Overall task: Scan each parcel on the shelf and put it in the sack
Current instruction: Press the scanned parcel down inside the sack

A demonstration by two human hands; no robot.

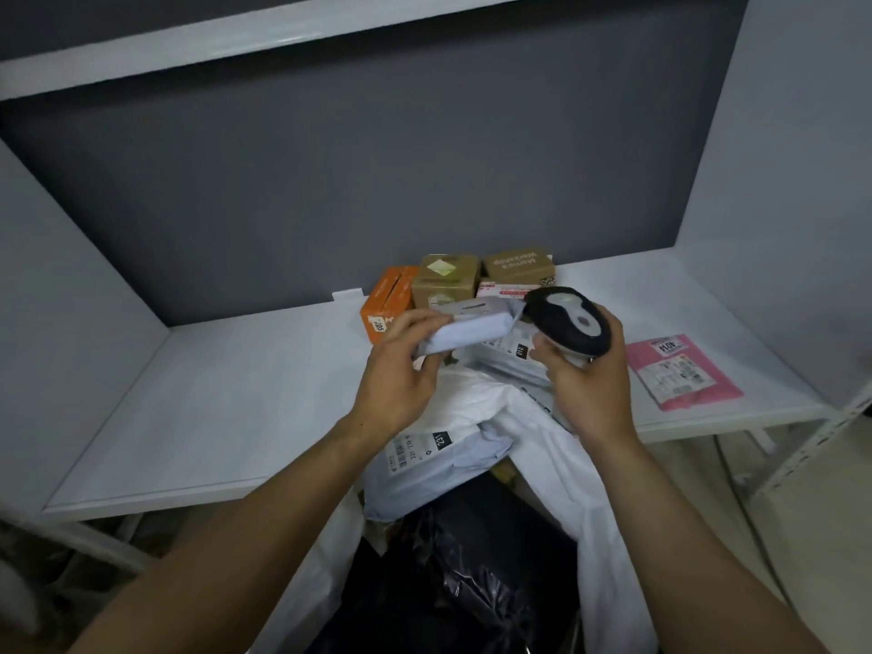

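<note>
Nearest me, the white sack (590, 535) gapes below my forearms, with a black parcel (472, 559) inside it and a white mailer (424, 446) marked 231 lying at its mouth. The danger, as I judge it, starts here. The sack's soft rim slumps against the shelf (236, 394), so a parcel let go carelessly could slide off the heaped mailer and land outside. A scan taken off the label could also fail, sending the parcel in unread. Just above, my left hand (401, 375) grasps a small pale-grey parcel (472, 330), fingers curled beneath it and thumb on top, over the sack's far side. My right hand (590, 389) is clenched round the handle of the black-and-white scanner (568, 321), whose head sits just beside the parcel's right end. Farther off on the shelf, a pink mailer (684, 375) lies to the right, well apart. At the back, an orange box (384, 311) and two brown boxes (446, 280) stand together against the grey wall.
</note>
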